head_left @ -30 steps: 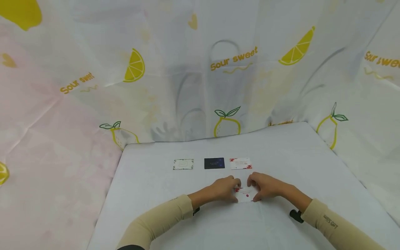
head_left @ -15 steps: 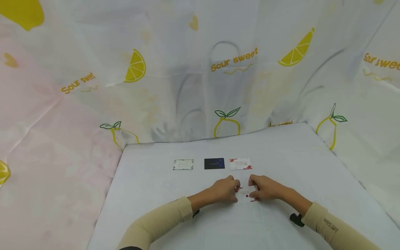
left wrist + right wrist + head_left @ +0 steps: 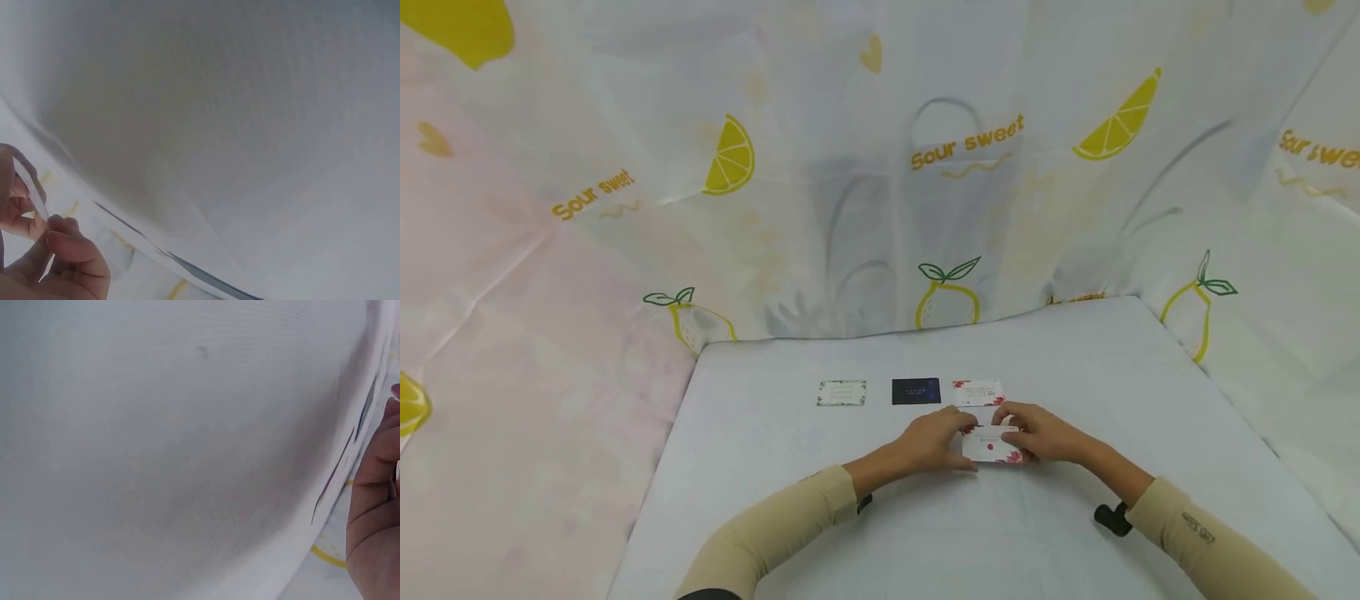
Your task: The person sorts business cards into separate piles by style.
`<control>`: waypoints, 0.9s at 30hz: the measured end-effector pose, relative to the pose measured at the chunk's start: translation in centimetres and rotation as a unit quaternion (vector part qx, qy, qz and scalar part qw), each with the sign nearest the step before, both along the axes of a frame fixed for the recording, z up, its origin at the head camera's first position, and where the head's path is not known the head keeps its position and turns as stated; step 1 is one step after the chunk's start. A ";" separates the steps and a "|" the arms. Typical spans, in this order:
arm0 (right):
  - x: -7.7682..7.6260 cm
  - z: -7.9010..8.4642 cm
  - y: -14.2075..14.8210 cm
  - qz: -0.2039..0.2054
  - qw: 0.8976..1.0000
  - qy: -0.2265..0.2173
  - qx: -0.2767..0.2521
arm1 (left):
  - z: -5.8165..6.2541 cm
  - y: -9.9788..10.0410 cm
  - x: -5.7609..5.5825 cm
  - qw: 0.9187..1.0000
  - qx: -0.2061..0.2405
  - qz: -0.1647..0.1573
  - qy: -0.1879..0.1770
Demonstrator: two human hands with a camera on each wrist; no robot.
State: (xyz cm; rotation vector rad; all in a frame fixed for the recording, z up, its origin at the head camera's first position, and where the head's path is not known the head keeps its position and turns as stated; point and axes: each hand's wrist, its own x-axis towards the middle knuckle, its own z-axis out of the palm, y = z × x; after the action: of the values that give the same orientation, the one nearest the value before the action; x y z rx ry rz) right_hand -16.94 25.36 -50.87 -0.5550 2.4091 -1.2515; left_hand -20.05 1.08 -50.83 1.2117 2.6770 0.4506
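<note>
A white business card [image 3: 983, 450] with red floral corners and a red dot is raised and tilted toward me in the head view. My right hand [image 3: 1047, 432] pinches its right side, thumb on the printed face, other fingers behind. My left hand [image 3: 928, 440] holds the left end, fingertips at the upper corner and thumb along the lower edge. In the left wrist view the card [image 3: 32, 192] shows nearly edge-on, left fingertips [image 3: 72, 244] at its end. Only part of the right hand [image 3: 378, 506] appears in the right wrist view; its grip there is cut off.
Three cards lie in a row farther back on the white table [image 3: 775, 517]: a green-bordered white card [image 3: 841, 393], a dark blue card [image 3: 916, 391], and a white card with red flowers [image 3: 977, 392]. A lemon-print curtain [image 3: 820, 208] hangs behind the table's back edge.
Both hands have moved slightly away from me with the card. It has come up from lying flat to a tilt, and my right thumb has shifted onto its face.
</note>
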 end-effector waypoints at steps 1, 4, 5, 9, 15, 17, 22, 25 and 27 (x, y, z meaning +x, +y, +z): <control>-0.1 0.1 0.1 -0.003 1.000 -0.005 -0.007 | 0.0 0.0 -0.1 1.000 0.001 -0.003 0.006; -0.4 0.2 0.2 -0.010 0.999 -0.022 -0.027 | 0.1 0.2 -0.6 1.000 0.002 -0.006 0.027; -0.5 0.2 0.3 -0.014 0.999 -0.027 -0.030 | 0.1 0.2 -0.8 0.999 0.000 -0.009 0.039; -0.9 0.1 0.5 -0.024 0.998 -0.034 -0.042 | 0.3 0.3 -1.4 0.997 -0.010 -0.023 0.071; -1.6 -0.1 0.4 -0.058 0.998 -0.001 -0.023 | 0.6 0.6 -2.1 0.999 -0.014 -0.008 0.044; -1.6 0.0 0.1 -0.068 0.996 0.050 0.007 | 0.6 0.7 -2.5 1.000 -0.010 0.010 0.024; -1.9 0.2 -0.4 -0.069 0.979 0.174 0.083 | 0.8 1.2 -3.5 0.999 -0.002 0.048 0.011; -2.4 0.1 -0.4 -0.065 0.974 0.189 0.104 | 0.8 1.5 -4.0 0.998 -0.001 0.058 0.014; -2.8 0.0 -0.3 -0.064 0.972 0.193 0.116 | 0.7 1.8 -4.3 0.998 -0.003 0.068 0.010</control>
State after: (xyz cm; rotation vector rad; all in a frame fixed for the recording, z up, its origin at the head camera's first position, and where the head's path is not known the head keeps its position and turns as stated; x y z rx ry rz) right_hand -19.71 25.05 -50.90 -0.6266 2.9075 -0.9564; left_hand -24.35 2.84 -50.11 1.0425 2.7867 0.4500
